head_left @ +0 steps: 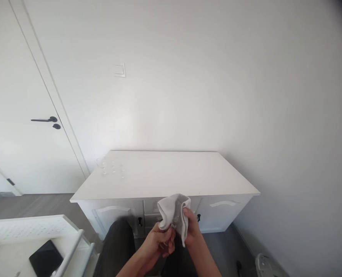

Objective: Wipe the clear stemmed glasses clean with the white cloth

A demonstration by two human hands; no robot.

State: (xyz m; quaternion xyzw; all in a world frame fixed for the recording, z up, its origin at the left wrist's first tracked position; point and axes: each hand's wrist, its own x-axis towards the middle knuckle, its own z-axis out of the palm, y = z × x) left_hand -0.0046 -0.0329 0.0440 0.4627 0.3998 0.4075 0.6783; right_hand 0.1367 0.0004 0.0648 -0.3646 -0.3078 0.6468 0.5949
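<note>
My left hand [162,241] is closed around the lower end of a small clear glass [175,222], with its fingers curled beneath it. A light grey-white cloth [171,207] drapes over and around the glass, hiding most of it. My right hand [191,225] grips the cloth from the right side, thumb on top and pressing it toward the glass. Both hands are above my lap, just in front of the cabinet. Several clear stemmed glasses [113,169] stand at the left end of the cabinet top, faint against the white surface.
A white cabinet [171,175] with dark knobs stands against the wall. At lower left, a white cart [26,223] holds a black tablet-like object [46,258]. A door with a dark handle [45,119] is at left. A partly visible pale object [267,265] lies on the floor at right.
</note>
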